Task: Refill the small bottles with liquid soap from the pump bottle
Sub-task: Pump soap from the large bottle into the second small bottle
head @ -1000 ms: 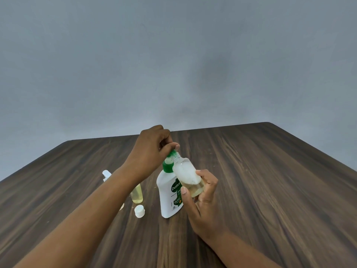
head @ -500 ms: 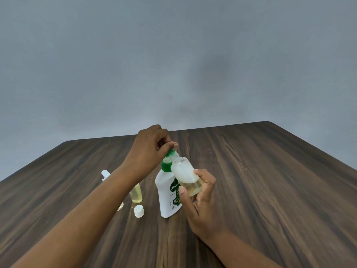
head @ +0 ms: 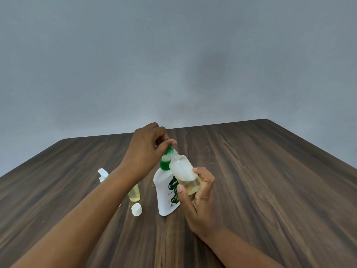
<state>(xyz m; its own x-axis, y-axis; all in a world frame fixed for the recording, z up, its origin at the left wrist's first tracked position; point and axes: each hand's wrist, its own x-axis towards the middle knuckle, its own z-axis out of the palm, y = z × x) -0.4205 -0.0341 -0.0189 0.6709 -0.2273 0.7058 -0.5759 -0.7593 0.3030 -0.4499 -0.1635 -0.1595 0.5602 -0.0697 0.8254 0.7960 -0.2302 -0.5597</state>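
Dark wood counter (head: 270, 190), grey wall (head: 173, 55) behind: I note my left hand (head: 146, 151) curled over the upright pump bottle (head: 166, 196)'s green head, while my right hand (head: 201, 206) grips the small bottle (head: 184, 175), tilted, mouth up-left at the nozzle.

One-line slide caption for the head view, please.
Soap refill: left hand grips the pump bottle head while right hand holds a small bottle at its nozzle.
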